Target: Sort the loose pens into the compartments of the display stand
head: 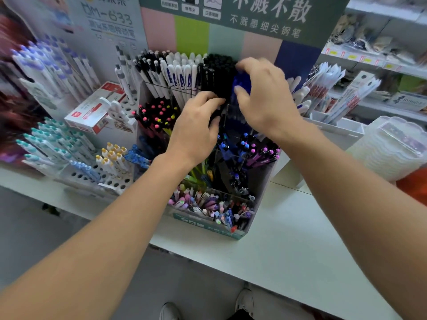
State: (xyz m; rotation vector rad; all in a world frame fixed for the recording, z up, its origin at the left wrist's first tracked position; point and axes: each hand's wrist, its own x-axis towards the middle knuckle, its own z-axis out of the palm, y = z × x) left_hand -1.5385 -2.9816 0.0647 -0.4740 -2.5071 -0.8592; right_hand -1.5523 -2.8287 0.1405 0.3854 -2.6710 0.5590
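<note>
A stationery shop aisle: a pale counter (288, 239) runs along shelving, with a tall printed backboard (231, 31) standing behind a clear tiered display stand (261, 181). The stand's compartments step down toward the viewer. The back row holds white pens (182, 77) beside black pens (216, 75); the middle tier holds dark pens with pink and yellow tips (159, 114) on the left and purple-tipped ones (263, 153) on the right; the front bin is a jumble of pastel pens (208, 204).

Both hands are up at the back row. The right hand (265, 95) has its grip curled round a bundle of blue pens (242, 84), just right of the black ones. The left hand (196, 125) has its fingers curled against the black pens' lower ends; whether it actually pinches any cannot be told.

A red-and-white box (92, 109) lies to the left, and a stack of translucent trays (390, 146) sits at right.
</note>
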